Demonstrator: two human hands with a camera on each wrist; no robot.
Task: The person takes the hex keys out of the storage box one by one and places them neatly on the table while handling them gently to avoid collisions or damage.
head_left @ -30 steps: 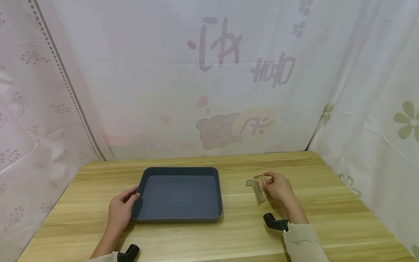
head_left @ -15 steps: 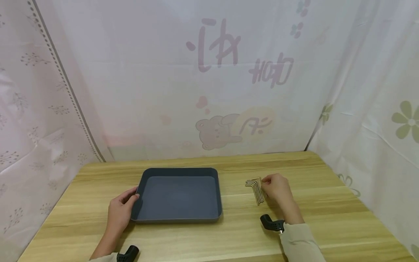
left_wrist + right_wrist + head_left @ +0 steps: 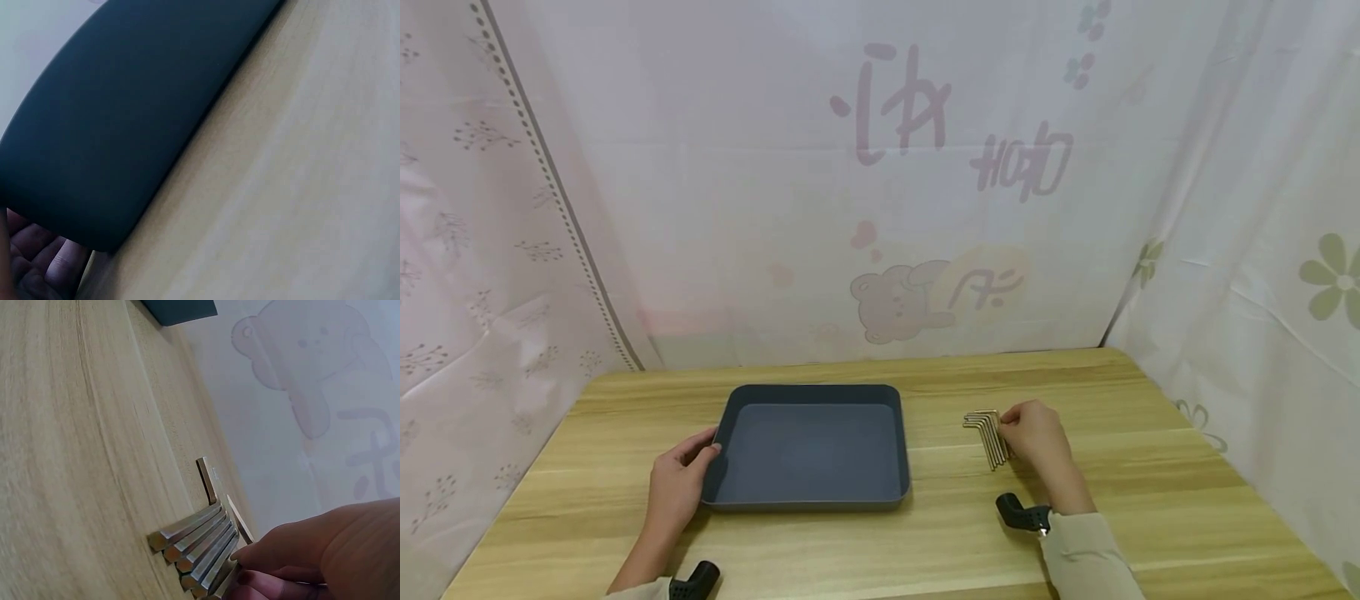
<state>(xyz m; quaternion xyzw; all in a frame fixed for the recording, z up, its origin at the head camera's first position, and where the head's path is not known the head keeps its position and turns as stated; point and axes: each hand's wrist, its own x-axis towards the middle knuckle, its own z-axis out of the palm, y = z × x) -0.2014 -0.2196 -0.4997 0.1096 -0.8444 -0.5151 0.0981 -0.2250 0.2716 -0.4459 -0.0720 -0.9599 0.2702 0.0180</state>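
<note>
My left hand (image 3: pixel 676 482) holds the left side of a dark grey rectangular tray (image 3: pixel 812 454), thumb over the rim. In the left wrist view, curled fingers (image 3: pixel 59 262) show beyond the tray's outer wall (image 3: pixel 131 119). To the right of the tray lies a row of brass-coloured L-shaped hex keys (image 3: pixel 987 440), nested side by side. My right hand (image 3: pixel 1037 433) pinches one more hex key (image 3: pixel 240 520) at the row's right end, its long arm partly hidden by the fingers. The right wrist view shows the hexagonal ends (image 3: pixel 172 552) of the row close up.
A wood-grain table (image 3: pixel 955 542) carries everything. Pale printed curtains (image 3: pixel 745 208) stand behind it and on both sides. Black wrist-camera mounts (image 3: pixel 1022 512) jut from both sleeves, close above the tabletop.
My right hand has brought the pinched hex key down and slightly left, from apart and raised to right beside the row. The left hand and the tray stay put.
</note>
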